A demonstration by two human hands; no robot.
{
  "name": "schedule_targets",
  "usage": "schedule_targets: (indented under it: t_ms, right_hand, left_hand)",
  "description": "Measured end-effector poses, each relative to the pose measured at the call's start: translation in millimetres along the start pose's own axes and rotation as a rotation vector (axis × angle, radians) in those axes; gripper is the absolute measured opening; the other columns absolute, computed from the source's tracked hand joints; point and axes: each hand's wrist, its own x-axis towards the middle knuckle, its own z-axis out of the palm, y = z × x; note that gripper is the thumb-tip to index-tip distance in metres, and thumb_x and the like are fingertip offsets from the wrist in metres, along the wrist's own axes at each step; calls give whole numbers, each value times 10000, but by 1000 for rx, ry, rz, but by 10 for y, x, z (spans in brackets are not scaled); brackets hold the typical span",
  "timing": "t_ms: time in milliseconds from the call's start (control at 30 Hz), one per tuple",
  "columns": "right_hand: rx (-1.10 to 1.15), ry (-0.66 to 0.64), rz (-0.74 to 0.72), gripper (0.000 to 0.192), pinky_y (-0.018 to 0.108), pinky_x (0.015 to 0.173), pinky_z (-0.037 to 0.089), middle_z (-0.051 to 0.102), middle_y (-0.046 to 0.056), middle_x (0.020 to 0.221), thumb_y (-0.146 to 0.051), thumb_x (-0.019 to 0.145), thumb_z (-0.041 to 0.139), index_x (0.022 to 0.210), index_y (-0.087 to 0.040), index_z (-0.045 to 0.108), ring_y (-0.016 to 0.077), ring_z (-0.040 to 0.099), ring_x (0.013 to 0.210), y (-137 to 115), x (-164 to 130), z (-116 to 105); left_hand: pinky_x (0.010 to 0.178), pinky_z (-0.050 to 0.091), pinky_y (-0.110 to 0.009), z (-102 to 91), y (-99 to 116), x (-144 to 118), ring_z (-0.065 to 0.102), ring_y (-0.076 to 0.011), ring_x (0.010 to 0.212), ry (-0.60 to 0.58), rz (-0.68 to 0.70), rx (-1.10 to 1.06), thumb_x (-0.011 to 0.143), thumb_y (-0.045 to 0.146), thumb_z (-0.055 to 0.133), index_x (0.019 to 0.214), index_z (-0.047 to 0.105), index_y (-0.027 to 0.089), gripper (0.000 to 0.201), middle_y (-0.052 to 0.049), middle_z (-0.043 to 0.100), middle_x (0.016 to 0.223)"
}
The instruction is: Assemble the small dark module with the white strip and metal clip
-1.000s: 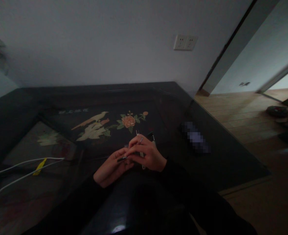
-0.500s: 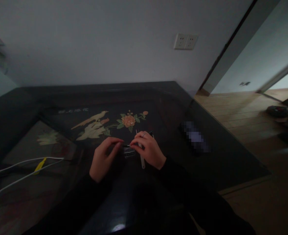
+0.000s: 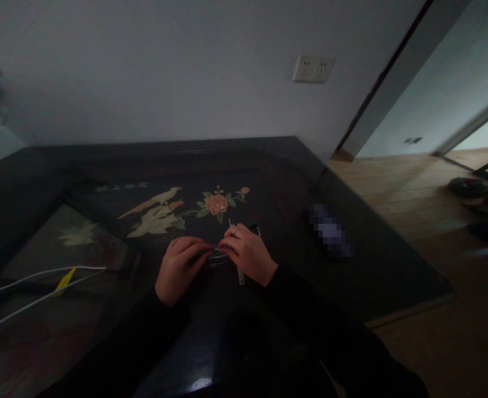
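Observation:
My left hand (image 3: pixel 181 265) and my right hand (image 3: pixel 247 250) meet over the dark table, thumb and fingers pinched. A small thin dark rod (image 3: pixel 216 249) runs between their fingertips, one end in each hand; its exact kind is too small to tell. Just below the fingertips lie several shiny dark strips (image 3: pixel 218 260) on the tabletop. Under my right hand is a slim light-handled tool (image 3: pixel 241 276), its middle hidden by the palm. Beyond that hand, a small black piece with a pale metal end (image 3: pixel 255 227) shows in part.
The glossy dark table (image 3: pixel 293 309) bears a bird-and-flower picture (image 3: pixel 215 204). A blurred-out phone-like object (image 3: pixel 330 229) lies to the right. White cables (image 3: pixel 40 272) with a yellow tag (image 3: pixel 65 281) cross the left side. A wall with sockets (image 3: pixel 313 68) stands behind.
My left fingertips have moved right, closer to my right ones, so less of the thin rod shows between them. The camera view has shifted slightly.

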Motion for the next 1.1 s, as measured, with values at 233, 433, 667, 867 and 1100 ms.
schedule_targets:
  t_ms: [233, 433, 667, 867, 1100]
  right_hand:
    - [-17, -8, -22, 128, 295, 823, 418, 586, 49, 896, -228, 871, 557, 836, -166, 664, 175, 492, 918, -4, 15, 28]
    - [24, -2, 14, 86, 298, 823, 416, 591, 46, 905, -222, 855, 583, 869, -184, 659, 176, 495, 925, 35, 15, 82]
    - [57, 4, 59, 47, 294, 844, 413, 596, 37, 904, -217, 823, 626, 836, -182, 654, 171, 504, 926, 51, 27, 104]
    - [68, -4, 77, 55, 296, 813, 413, 593, 42, 894, -214, 830, 615, 827, -174, 654, 173, 496, 924, 79, 55, 102]
    - [74, 46, 114, 32, 299, 778, 419, 588, 36, 870, -206, 810, 641, 800, -180, 657, 175, 496, 902, 150, 82, 95]
  left_hand:
    - [835, 384, -345, 17, -32, 14, 588, -204, 828, -44, 50, 109, 810, 324, 590, 834, 696, 244, 134, -44, 688, 848]
    - [852, 376, -338, 37, -65, 21, 593, -201, 842, -72, 41, 122, 830, 309, 562, 838, 683, 237, 141, -42, 691, 847]
    - [834, 379, -330, 72, -127, 24, 582, -200, 853, -70, -2, 61, 820, 300, 583, 820, 680, 225, 122, -40, 681, 848]
    - [827, 398, -334, 72, -94, 55, 575, -202, 862, -28, -42, -4, 818, 294, 589, 838, 685, 217, 125, -50, 676, 859]
    - [833, 420, -334, 59, -96, 90, 577, -204, 878, 0, -106, -77, 833, 296, 562, 876, 685, 199, 162, -63, 672, 889]
